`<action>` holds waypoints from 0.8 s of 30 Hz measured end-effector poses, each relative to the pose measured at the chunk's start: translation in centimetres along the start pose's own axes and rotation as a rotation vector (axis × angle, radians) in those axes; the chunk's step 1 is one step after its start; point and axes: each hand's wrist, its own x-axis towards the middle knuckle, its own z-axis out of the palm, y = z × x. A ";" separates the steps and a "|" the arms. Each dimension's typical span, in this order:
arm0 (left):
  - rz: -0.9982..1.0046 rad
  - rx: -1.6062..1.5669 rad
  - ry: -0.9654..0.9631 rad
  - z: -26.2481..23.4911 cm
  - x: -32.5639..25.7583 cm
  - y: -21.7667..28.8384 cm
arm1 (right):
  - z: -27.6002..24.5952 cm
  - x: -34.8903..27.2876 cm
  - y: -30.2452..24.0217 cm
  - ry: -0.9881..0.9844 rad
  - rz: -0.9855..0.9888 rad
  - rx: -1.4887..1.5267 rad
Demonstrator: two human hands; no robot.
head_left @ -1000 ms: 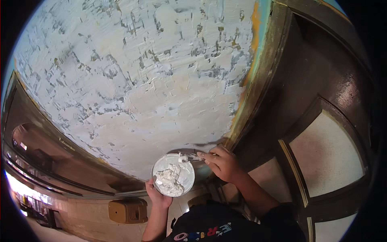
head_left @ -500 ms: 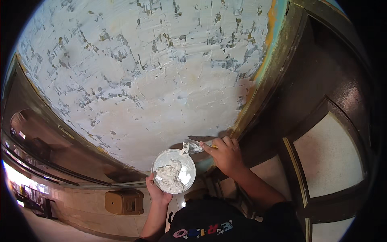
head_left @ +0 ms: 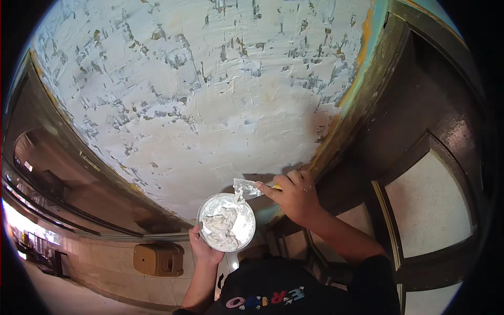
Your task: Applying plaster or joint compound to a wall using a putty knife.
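Observation:
My left hand grips a round white tub from its lower left side. Inside lies a thick lump of white putty. Closed round the yellow handle of a putty knife is my right hand, its index finger stretched along toward the blade. The blade is above the tub's upper right rim, and a dab of putty hangs from its lower edge there. Behind both stands a wall coated in white putty, with rough grey patches showing through higher up.
A brown plastic stool stands on the tiled floor at lower left. Dark wooden trim edges the wall on the right, beside a dark panelled door. On the left is a dark frame with glass panes.
The putty knife has turned so its blade lies flatter, and it has shifted slightly up and left at the tub's rim. The view has tilted a little; the tub stays in my left hand.

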 end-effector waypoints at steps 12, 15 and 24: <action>0.058 0.041 -0.001 -0.5 -0.8 0.8 | -0.9 2.1 1.4 -0.111 -0.015 0.019; 0.089 0.041 0.062 -1.4 -0.9 1.0 | -3.7 3.0 0.1 -0.392 0.053 0.253; 0.193 0.212 0.007 -2.7 -1.1 0.2 | -4.5 2.4 -1.8 -0.482 -0.078 0.215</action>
